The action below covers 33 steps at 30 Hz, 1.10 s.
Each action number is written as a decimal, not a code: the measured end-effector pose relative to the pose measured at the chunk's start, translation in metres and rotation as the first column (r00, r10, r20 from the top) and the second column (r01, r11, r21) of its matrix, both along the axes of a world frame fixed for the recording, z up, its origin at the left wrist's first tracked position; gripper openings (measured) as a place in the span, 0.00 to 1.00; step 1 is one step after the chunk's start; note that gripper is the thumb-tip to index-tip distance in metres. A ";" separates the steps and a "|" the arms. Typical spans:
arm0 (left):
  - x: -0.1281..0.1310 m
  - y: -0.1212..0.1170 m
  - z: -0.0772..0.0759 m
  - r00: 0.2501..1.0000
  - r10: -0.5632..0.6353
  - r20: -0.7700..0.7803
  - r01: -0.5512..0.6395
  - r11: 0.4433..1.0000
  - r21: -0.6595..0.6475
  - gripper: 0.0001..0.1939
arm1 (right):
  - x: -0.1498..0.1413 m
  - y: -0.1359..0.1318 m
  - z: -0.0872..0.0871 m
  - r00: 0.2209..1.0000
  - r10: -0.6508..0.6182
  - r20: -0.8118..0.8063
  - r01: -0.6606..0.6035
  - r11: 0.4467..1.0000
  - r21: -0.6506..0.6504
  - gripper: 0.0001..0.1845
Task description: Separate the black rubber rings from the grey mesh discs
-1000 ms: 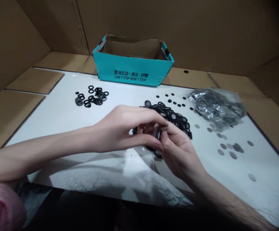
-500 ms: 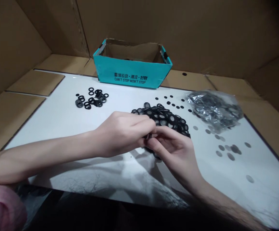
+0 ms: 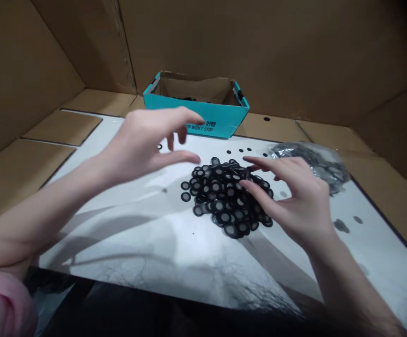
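A heap of black rubber rings point(image 3: 222, 199) with pale centres lies in the middle of a white sheet point(image 3: 136, 234). My right hand point(image 3: 294, 196) hovers over the heap's right side, fingers spread, with two fingertips touching the rings. My left hand point(image 3: 147, 140) is raised above the sheet to the left of the heap, fingers apart and nothing visible in them. It hides most of a smaller group of rings behind it; one ring point(image 3: 159, 146) shows under the fingers.
A teal cardboard box point(image 3: 220, 119) stands open at the back. A clear plastic bag point(image 3: 315, 159) of rings lies at the right. Small black discs point(image 3: 238, 150) and grey discs point(image 3: 340, 225) are scattered on the sheet. Cardboard walls surround the area.
Both hands were pinched together on rings at the heap's front. Now they have parted: the left hand rose and went left and back, the right hand spread over the heap.
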State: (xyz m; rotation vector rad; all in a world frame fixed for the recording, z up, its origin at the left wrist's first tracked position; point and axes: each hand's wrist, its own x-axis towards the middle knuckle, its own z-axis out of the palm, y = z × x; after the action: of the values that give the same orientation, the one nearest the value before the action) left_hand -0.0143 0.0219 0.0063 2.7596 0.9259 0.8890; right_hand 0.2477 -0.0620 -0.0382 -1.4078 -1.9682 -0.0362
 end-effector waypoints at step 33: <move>-0.122 0.137 -0.048 0.706 0.076 -0.704 -0.520 0.731 -0.442 0.27 | 0.160 -0.042 -0.045 0.754 -0.593 0.283 0.655 0.710 -0.258 0.07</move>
State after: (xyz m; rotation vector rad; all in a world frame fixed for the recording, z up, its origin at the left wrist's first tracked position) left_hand -0.1363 0.1593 -0.0413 2.3022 1.4970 -0.4173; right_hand 0.4081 -0.1044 -0.0829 -2.3431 -1.5736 -0.1414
